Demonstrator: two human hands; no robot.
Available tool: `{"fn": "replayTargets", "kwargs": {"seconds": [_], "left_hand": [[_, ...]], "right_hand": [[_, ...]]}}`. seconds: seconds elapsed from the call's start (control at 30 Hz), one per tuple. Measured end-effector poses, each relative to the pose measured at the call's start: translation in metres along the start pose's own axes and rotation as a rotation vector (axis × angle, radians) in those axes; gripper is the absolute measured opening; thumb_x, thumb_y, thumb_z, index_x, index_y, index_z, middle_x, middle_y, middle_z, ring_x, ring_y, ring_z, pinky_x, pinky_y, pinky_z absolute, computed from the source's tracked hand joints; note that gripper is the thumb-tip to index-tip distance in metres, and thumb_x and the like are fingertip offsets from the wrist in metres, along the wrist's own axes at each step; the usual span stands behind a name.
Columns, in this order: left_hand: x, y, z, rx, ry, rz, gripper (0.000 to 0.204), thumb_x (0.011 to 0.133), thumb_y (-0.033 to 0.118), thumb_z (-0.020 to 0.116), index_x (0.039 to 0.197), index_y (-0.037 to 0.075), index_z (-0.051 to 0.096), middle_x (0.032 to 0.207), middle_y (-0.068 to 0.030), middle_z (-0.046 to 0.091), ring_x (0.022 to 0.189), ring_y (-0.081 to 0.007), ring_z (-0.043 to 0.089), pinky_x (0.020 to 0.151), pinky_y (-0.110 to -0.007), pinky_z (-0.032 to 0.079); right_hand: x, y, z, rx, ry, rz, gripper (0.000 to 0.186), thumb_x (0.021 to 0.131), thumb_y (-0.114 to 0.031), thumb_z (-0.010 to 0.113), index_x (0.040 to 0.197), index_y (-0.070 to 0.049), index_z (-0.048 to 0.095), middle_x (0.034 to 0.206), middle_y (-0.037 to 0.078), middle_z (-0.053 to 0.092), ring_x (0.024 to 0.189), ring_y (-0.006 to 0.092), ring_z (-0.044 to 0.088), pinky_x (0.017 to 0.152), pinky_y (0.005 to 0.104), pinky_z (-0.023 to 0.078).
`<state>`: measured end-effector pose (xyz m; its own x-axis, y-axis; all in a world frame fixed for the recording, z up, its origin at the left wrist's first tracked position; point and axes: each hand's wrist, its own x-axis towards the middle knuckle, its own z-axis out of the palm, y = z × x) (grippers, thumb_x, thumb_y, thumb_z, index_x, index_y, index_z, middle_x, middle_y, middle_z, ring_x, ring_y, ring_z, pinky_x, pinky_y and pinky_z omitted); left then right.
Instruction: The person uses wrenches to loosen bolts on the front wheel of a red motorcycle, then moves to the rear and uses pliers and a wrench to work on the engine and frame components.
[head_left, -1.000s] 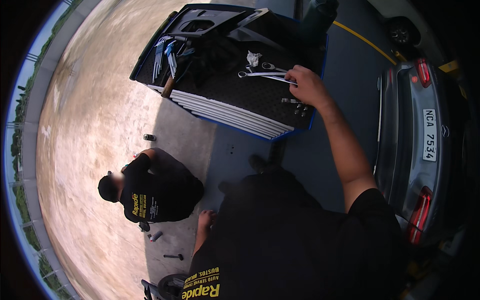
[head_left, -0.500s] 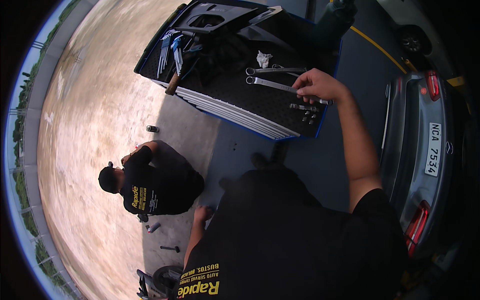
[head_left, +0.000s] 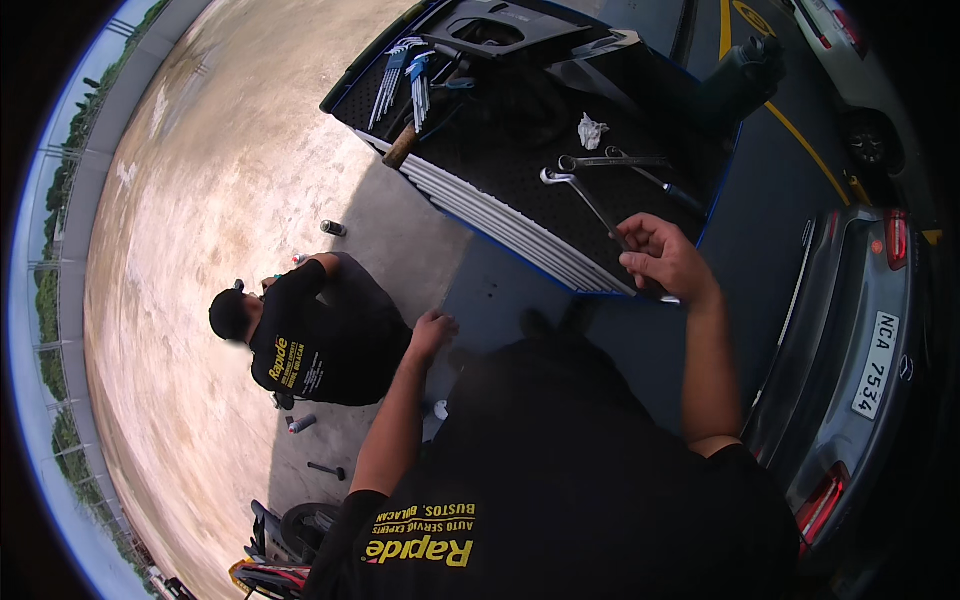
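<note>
My right hand (head_left: 662,258) pinches a long double-ended ring spanner (head_left: 592,207) near its lower end, above the near right corner of the tool cart (head_left: 480,218). Its far ring points left, toward the mat. Another spanner (head_left: 640,161) lies just behind it on the black mat, overlapping a thin tool with a dark blue handle (head_left: 684,198). A crumpled white tissue (head_left: 591,132) sits farther back. Low in front of my body hangs my left hand (head_left: 432,333), fingers loosely bent, with nothing visible in it.
Hex key sets (head_left: 389,88) and a wooden handle (head_left: 400,147) lie at the cart's left. A dark bottle (head_left: 745,78) stands back right. A co-worker (head_left: 325,340) crouches left, near a can (head_left: 333,228) and a hammer (head_left: 328,469). A grey car (head_left: 815,350) stands right.
My right hand has brought the spanner toward me, from over the mat to the cart's near corner, tilting it. My left hand has risen into fuller view. The whole view has shifted.
</note>
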<state>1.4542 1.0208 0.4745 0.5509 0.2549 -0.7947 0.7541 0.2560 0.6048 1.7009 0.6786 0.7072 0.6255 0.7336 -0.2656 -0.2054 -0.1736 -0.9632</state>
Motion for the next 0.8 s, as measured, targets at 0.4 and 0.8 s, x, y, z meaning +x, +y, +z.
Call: {"fn": "replayTargets", "kwargs": {"seconds": [0.4,0.8], "left_hand": [[0.027,0.200,0.073,-0.207,-0.335,0.338,0.039,0.097,0.013,0.043,0.133,-0.002,0.037,0.124,-0.0163,0.057,0.116,-0.0292,0.058,0.091,-0.042,0.051],[0.037,0.191,0.077,-0.443,-0.500,0.301,0.019,0.093,0.008,0.047,0.111,0.002,0.049,0.114,-0.0146,0.058,0.109,-0.0281,0.061,0.090,-0.040,0.051]], "right_hand": [[-0.029,0.031,0.085,0.243,0.289,-0.101,0.019,0.094,-0.009,0.053,0.112,-0.003,0.047,0.073,0.003,0.054,0.059,0.0080,0.051,0.053,0.0207,0.043],[-0.070,0.070,0.139,0.176,0.597,-0.038,0.014,0.097,-0.014,0.046,0.107,-0.005,0.049,0.063,0.002,0.052,0.047,0.0070,0.045,0.045,0.0200,0.037]]}}
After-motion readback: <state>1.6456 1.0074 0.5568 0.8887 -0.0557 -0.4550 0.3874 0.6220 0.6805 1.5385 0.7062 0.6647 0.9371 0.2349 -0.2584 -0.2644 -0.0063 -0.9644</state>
